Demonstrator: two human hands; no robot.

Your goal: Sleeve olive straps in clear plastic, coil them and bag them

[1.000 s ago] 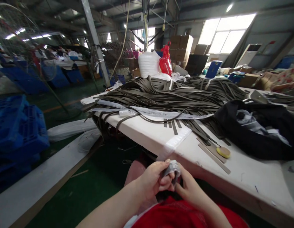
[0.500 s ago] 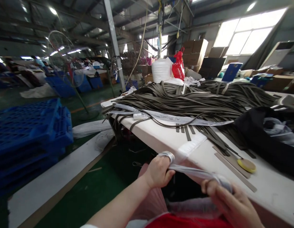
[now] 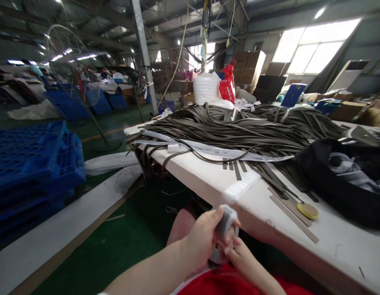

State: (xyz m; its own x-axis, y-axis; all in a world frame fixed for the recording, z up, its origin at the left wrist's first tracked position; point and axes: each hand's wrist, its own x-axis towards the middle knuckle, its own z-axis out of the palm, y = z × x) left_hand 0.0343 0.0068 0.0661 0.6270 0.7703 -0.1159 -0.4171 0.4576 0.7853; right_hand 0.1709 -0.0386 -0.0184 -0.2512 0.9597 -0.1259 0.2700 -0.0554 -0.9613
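In front of my lap, my left hand (image 3: 204,231) is closed round a coiled translucent grey-white strip (image 3: 225,220), its thumb against the upper side. My right hand (image 3: 234,247) meets it from below right, fingers curled on the lower part of the same coil. Another pale round part of the coil shows faintly under the hands. Some fingers overlap, and the strip's ends are hidden. Just beyond the hands is the edge of a white table (image 3: 205,180), with a clear tape patch (image 3: 242,186) near it.
Dark flat straps (image 3: 233,127) heap across the table, with a long translucent strip (image 3: 214,149) in front. A yellow-rimmed disc (image 3: 308,211) and a black bag (image 3: 328,180) lie to the right. Blue pallets (image 3: 32,159) stack at left near a standing fan (image 3: 85,82).
My hands were apart with the strip stretched between them; now they are together and the strip is bunched in a coil. The view has shifted slightly.
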